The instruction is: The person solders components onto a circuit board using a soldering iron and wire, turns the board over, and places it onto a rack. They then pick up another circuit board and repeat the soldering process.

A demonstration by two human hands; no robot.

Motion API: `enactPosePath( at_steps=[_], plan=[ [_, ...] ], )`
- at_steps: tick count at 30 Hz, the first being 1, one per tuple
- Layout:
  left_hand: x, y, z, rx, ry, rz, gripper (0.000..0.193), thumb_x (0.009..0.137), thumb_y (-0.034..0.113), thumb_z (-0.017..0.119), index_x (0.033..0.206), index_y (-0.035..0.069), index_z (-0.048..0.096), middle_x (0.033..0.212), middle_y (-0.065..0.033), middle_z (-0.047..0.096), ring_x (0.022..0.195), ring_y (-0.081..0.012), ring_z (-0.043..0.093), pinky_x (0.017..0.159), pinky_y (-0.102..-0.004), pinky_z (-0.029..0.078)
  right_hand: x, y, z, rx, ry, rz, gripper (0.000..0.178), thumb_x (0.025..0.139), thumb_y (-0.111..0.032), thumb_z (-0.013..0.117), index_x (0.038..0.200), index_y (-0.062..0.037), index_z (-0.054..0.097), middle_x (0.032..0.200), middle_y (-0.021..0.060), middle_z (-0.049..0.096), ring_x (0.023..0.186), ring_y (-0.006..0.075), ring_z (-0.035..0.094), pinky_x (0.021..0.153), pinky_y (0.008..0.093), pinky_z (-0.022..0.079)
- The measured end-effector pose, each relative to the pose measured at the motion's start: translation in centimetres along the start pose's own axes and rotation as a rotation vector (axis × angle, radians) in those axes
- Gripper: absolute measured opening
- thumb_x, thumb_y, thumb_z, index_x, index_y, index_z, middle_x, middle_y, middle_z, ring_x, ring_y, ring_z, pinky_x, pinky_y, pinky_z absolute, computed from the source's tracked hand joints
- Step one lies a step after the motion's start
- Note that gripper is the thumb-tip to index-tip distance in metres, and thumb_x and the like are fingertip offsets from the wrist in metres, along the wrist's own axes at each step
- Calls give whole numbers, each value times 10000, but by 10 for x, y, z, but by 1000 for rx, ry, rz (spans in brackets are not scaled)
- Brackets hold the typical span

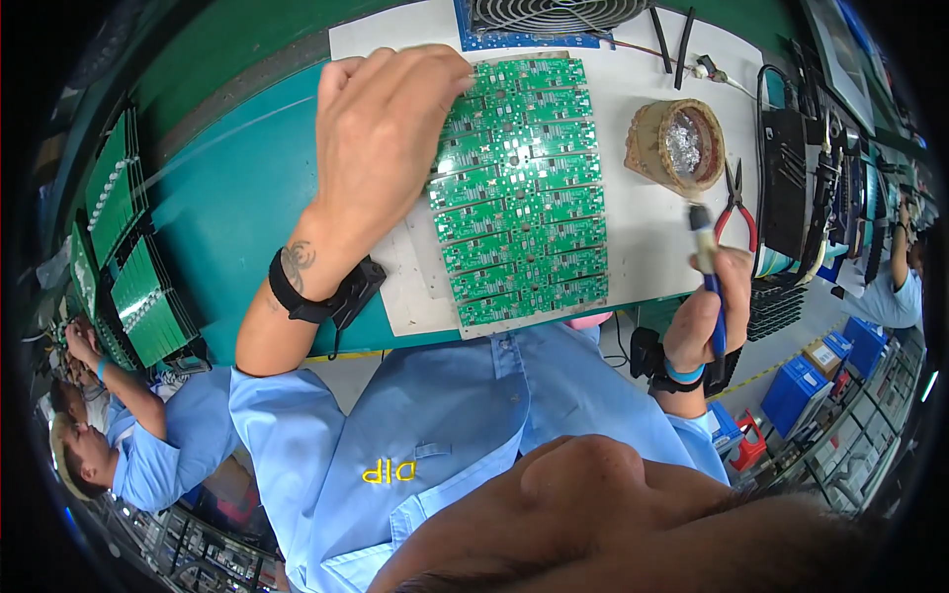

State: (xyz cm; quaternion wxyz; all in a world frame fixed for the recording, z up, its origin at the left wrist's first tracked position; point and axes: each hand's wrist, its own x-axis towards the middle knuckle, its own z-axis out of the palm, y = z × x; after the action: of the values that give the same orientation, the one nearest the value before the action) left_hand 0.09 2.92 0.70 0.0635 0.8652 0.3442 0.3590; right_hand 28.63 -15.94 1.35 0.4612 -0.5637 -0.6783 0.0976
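A large panel of green circuit boards (524, 188) lies before me on a pale sheet. My left hand (381, 133) has its fingers bent over the panel's upper left edge, with the fingertips at the corner; the thumb is mostly hidden. Between the fingers of my right hand (714, 306) is a slim brush (708, 262) with a blue handle, a pale middle and a dark collar. Its tip points up, just below a round brownish pot (649, 143) with crinkled silvery contents. The brush tip and the pot look slightly apart.
Red-handled pliers (736, 212) lie right of the pot. A fan with a wire guard (559, 12) stands at the far edge, near two black tubes (682, 47). Racked green boards (148, 287) stand at the left, where a co-worker (163, 435) sits. Black equipment (786, 183) lines the right.
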Motion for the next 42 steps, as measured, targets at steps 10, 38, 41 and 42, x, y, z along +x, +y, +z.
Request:
enactPosePath(
  at_steps=[10, 38, 41, 42],
  plan=[
    [0, 9, -10, -343, -200, -664, 72, 944, 76, 698, 964, 23, 653, 858, -114, 668, 762, -300, 609, 739, -378, 469, -12, -1, -17, -22, 45, 13, 379, 1060, -254, 517, 1289, 34, 605, 1065, 222, 660, 932, 280, 623, 845, 394, 491],
    [-26, -27, -9, -120, -87, -497, 164, 1038, 163, 589, 1078, 5, 613, 842, -176, 688, 715, -313, 656, 677, -402, 516, -59, 9, 15, 140, -179, -10, 715, 694, 8, 911, 1328, -56, 585, 1191, 190, 661, 1021, 283, 718, 915, 405, 598],
    [-24, -26, -8, -109, -89, -496, 159, 1038, 160, 585, 1078, 8, 606, 845, -180, 689, 723, -331, 658, 681, -410, 517, -60, 11, 14, 128, -178, -37, 699, 702, 13, 906, 1321, -59, 590, 1184, 190, 663, 1005, 279, 722, 895, 393, 605],
    [-24, -26, -8, -106, -93, -493, 156, 1039, 159, 583, 1077, 9, 603, 846, -183, 689, 727, -339, 659, 683, -414, 518, -60, 12, 14, 118, -176, -47, 690, 706, 15, 903, 1318, -61, 592, 1180, 190, 664, 998, 277, 725, 885, 388, 608]
  ],
)
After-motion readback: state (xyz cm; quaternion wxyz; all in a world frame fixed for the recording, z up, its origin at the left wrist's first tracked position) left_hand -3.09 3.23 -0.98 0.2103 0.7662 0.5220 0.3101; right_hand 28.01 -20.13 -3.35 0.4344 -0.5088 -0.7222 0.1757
